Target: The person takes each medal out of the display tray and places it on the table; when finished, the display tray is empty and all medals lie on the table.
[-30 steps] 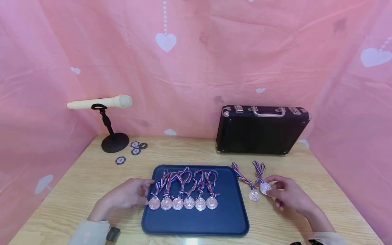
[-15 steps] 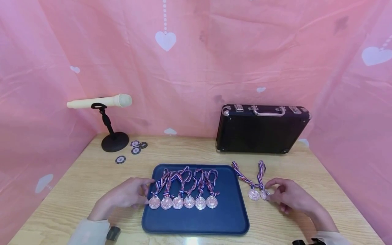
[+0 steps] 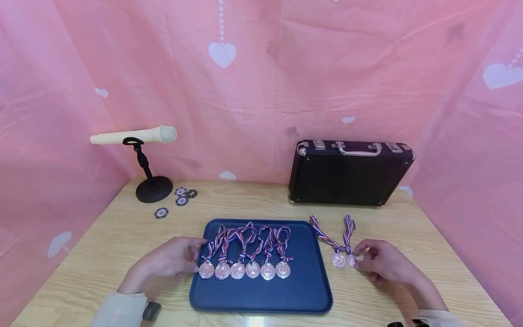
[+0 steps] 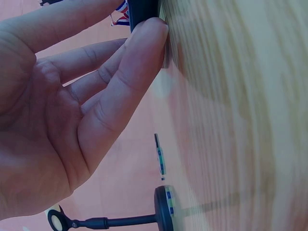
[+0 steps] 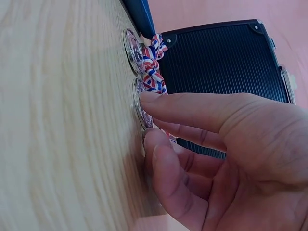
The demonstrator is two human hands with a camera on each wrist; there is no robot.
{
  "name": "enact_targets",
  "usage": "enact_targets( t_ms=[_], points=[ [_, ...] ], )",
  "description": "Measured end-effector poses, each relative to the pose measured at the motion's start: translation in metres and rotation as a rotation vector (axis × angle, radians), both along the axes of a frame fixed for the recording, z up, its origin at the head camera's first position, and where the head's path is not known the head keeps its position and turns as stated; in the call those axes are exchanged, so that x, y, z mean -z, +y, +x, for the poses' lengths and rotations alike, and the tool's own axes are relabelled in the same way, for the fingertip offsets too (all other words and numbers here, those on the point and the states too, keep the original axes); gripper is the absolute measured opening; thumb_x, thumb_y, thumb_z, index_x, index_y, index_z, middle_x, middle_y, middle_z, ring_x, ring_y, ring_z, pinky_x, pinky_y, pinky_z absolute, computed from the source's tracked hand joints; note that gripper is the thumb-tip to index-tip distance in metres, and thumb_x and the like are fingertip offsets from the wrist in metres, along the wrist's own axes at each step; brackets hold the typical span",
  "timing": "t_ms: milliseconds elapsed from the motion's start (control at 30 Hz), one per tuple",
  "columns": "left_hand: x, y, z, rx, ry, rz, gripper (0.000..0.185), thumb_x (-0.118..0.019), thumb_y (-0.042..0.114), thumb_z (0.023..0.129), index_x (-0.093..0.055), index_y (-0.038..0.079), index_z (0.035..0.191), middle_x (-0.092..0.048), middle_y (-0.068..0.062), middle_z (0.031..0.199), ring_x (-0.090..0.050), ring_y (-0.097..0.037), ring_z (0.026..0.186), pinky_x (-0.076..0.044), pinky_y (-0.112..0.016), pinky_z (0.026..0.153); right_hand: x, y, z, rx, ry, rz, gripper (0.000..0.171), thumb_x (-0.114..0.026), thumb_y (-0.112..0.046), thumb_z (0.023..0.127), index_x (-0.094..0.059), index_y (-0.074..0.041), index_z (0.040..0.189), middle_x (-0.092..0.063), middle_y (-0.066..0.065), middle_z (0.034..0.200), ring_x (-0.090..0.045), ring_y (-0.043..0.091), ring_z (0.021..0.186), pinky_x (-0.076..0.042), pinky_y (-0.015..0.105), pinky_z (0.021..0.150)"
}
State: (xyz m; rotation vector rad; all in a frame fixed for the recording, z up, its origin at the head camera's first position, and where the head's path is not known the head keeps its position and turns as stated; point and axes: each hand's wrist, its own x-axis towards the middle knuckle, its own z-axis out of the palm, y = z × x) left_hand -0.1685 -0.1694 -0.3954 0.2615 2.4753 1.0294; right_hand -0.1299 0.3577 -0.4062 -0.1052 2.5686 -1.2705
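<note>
Head view: blue tray (image 3: pixel 261 297) on table (image 3: pixel 102 263), bearing six ribboned medals (image 3: pixel 237 271) in a row; two more medals (image 3: pixel 338 260) just right of it. Left wrist view: left hand (image 4: pixel 72 101), fingers extended, clasping nothing, fingertip touching the tray. Right wrist view: right hand (image 5: pixel 231 139) pinches the outer medal (image 5: pixel 140 87).

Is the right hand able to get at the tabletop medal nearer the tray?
Probably yes: the inner medal lies uncovered right beside the outer medal that the right hand touches, though the hand would likely have to leave that one first.
</note>
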Motion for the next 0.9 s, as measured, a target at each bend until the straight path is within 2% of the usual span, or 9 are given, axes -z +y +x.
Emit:
enact_targets(
  t_ms=[633, 767, 900],
  points=[
    [0.001, 0.0, 0.0, 0.008, 0.008, 0.006, 0.069, -0.08, -0.007, 0.085, -0.057, 0.003, 0.149, -0.061, -0.007, 0.096, -0.06, -0.021, 0.063, -0.056, -0.033, 0.054, -0.006, -0.008, -0.001, 0.058, 0.013, 0.078, 0.022, -0.076, -0.005, 0.091, -0.067, 0.005, 0.108, -0.061, 0.006, 0.073, -0.063, 0.019, 0.061, -0.059, 0.034, 0.051],
    [0.001, 0.0, -0.001, 0.005, 0.007, -0.001, 0.07, -0.081, -0.007, 0.084, -0.058, 0.004, 0.149, -0.062, -0.006, 0.096, -0.06, -0.021, 0.064, -0.056, -0.034, 0.055, -0.015, -0.012, 0.001, 0.09, 0.068, 0.133, 0.021, -0.076, -0.007, 0.092, -0.068, 0.003, 0.109, -0.063, 0.006, 0.076, -0.063, 0.017, 0.059, -0.056, 0.03, 0.051],
    [0.001, 0.001, -0.001, -0.009, -0.004, -0.012, 0.07, -0.081, -0.006, 0.085, -0.058, 0.005, 0.149, -0.062, -0.006, 0.097, -0.06, -0.021, 0.065, -0.057, -0.034, 0.056, -0.029, -0.036, 0.003, 0.123, 0.146, 0.176, 0.022, -0.08, -0.011, 0.091, -0.071, 0.001, 0.108, -0.066, 0.005, 0.076, -0.063, 0.016, 0.056, -0.053, 0.028, 0.049]
  ],
)
